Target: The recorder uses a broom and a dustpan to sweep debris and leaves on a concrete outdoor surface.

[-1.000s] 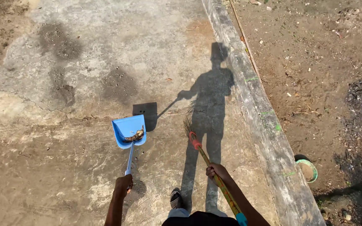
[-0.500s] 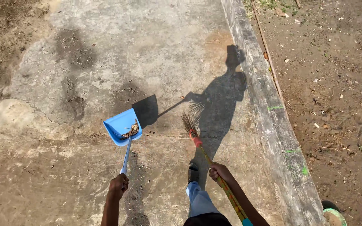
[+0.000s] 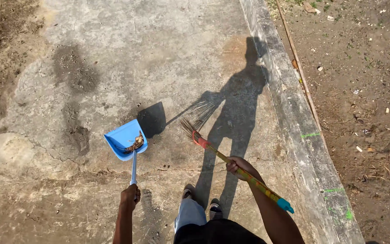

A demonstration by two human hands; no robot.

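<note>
Left hand (image 3: 130, 196) grips the light, rigid blue dustpan (image 3: 125, 139) at its handle end; right hand (image 3: 239, 166) clasps the stiff broom (image 3: 231, 160) mid-shaft.

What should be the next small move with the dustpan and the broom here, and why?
Probably lower the blue dustpan flat onto the concrete near the scattered bits ahead of the feet. The left hand holds it tilted off the ground with dry debris inside, and the right hand holds the broom with its bristles beside it.
</note>
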